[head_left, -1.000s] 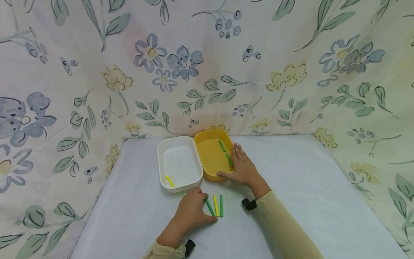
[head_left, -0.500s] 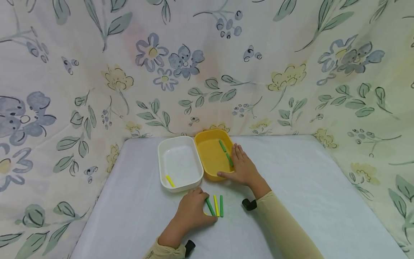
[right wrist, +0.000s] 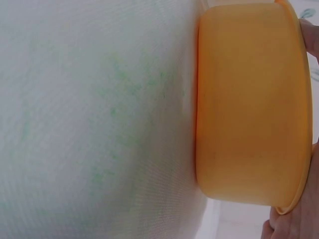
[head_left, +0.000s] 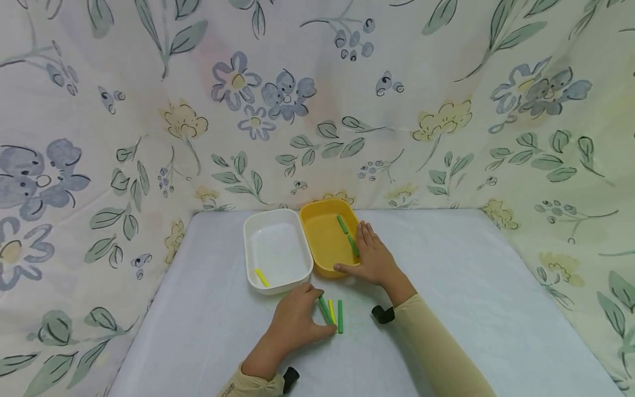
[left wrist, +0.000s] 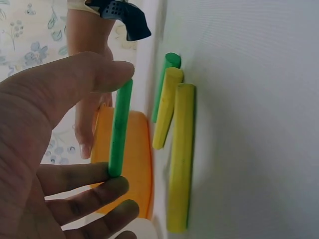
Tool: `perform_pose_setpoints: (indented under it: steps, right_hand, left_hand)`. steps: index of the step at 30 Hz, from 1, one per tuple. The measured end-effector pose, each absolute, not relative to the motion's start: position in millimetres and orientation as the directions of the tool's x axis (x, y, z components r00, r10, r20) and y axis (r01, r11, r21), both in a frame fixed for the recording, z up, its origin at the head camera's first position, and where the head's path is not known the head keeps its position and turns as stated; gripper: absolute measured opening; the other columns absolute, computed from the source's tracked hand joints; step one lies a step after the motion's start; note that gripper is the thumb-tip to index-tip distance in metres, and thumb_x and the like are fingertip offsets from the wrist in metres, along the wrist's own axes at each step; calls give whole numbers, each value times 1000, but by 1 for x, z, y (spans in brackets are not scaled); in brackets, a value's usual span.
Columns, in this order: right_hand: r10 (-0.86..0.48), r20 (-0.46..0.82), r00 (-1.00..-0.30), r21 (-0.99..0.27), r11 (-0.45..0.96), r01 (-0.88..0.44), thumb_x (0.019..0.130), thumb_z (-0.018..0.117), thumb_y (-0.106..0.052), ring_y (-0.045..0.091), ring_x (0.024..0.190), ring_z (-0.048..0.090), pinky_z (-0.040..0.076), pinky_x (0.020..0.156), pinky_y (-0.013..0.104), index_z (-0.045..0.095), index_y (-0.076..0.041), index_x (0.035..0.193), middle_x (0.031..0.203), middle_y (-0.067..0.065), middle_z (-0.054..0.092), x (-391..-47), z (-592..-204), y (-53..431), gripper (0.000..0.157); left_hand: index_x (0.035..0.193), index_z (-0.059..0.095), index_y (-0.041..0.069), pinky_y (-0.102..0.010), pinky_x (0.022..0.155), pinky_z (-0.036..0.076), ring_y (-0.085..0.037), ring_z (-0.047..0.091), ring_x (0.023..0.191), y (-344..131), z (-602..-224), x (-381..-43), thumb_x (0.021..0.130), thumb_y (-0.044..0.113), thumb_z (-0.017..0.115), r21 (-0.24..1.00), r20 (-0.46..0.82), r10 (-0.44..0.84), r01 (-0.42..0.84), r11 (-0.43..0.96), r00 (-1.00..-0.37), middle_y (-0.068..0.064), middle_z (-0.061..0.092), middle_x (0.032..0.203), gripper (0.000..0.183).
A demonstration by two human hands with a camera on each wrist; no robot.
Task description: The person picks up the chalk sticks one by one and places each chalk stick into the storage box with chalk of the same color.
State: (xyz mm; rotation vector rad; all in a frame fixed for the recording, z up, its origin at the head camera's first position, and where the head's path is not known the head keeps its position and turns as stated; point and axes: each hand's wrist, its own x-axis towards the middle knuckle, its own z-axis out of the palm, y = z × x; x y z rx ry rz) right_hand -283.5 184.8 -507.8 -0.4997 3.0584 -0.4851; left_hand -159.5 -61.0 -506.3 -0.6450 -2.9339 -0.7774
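Note:
My left hand (head_left: 299, 317) pinches a green crayon-like stick (left wrist: 120, 129) between thumb and fingertips, just above the cloth. Below it in the left wrist view lie a yellow stick (left wrist: 182, 159), another yellow stick (left wrist: 168, 107) and a green stick (left wrist: 172, 60). The head view hides the nearest yellow one behind my left hand. My right hand (head_left: 375, 259) rests with straight fingers along the right rim of the yellow tray (head_left: 324, 256), its thumb at the near rim. Two green sticks (head_left: 342, 224) lie in that tray.
A white tray (head_left: 251, 242) stands left of the yellow tray, touching it, with one yellow stick (head_left: 262, 278) inside. White cloth (head_left: 456, 286) covers the table, and a floral curtain (head_left: 317, 99) hangs behind it. Faint green marks (right wrist: 113, 110) stain the cloth.
My left hand has picked the green stick up off the cloth and shifted it slightly up and right in the head view. My right hand has stayed on the yellow tray.

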Motion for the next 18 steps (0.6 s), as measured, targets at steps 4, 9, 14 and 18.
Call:
perform_pose_setpoints:
  steps: [4, 9, 14, 18]
  right_hand:
    - [-301, 37, -953, -313, 902, -297, 81, 52, -94, 31, 168, 0, 13, 136, 49, -1, 0, 169, 179, 16, -2, -283, -507, 184, 139]
    - [-297, 35, -954, -319, 902, -292, 81, 51, -95, 30, 168, 0, 13, 136, 49, -1, -1, 169, 179, 15, -3, -283, -507, 184, 140]
    - [-304, 35, -952, -322, 898, -299, 81, 52, -95, 30, 168, 0, 13, 136, 49, 0, 0, 169, 179, 15, -2, -282, -507, 185, 139]
    - [-307, 41, -951, -314, 899, -304, 82, 51, -95, 30, 168, 0, 13, 136, 49, -1, 0, 169, 179, 16, -2, -283, -508, 185, 139]
  left_hand:
    - [124, 76, 7, -34, 85, 59, -14, 64, 102, -60, -501, -159, 71, 55, 92, 478, 203, 381, 431, 765, -902, 2, 69, 115, 74]
    - [121, 77, 6, -35, 86, 59, -15, 65, 102, -57, -495, -160, 69, 53, 92, 476, 265, 382, 465, 747, -885, 3, 70, 114, 71]
    - [119, 79, 9, -27, 78, 55, -11, 60, 93, -56, -491, -160, 68, 52, 93, 483, 311, 377, 487, 728, -872, 5, 70, 112, 69]
    - [123, 79, 15, -23, 74, 50, -9, 56, 88, -57, -490, -162, 65, 50, 94, 482, 376, 375, 524, 702, -847, 7, 72, 110, 69]
